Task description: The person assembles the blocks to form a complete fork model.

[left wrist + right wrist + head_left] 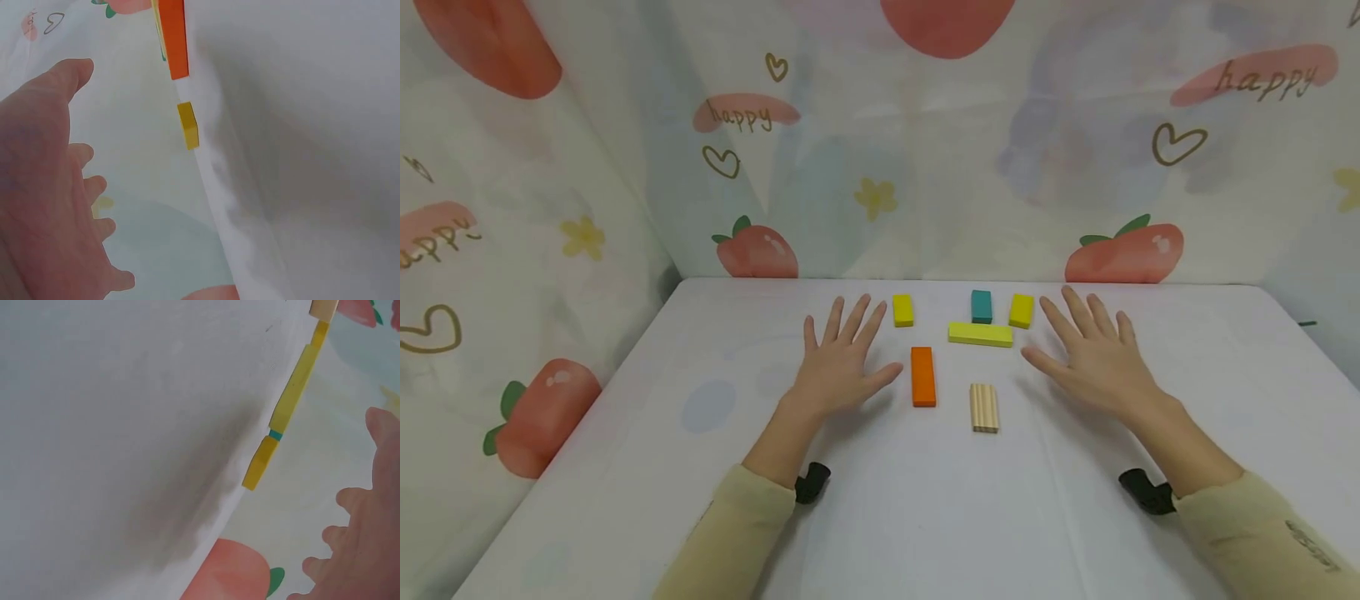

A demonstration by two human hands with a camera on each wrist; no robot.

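Note:
In the head view my left hand [838,372] hovers palm down over the table with its fingers spread, holding nothing. My right hand [1101,364] mirrors it on the other side, fingers spread as well. Between them lie an orange block [923,377], close to the left thumb, and a striped wooden block [984,407]. Farther back are a long yellow-green block [980,334], a teal block [981,307] behind it, and two small yellow blocks, one left [903,310] and one near the right fingertips [1021,311]. The left wrist view shows the orange block [174,40] beyond the thumb.
A white cloth covers the table [925,517]. Behind and beside it hangs a printed curtain [910,150] with strawberries, hearts and flowers. A black wrist mount [812,483] sits under the left sleeve and another mount [1146,492] under the right.

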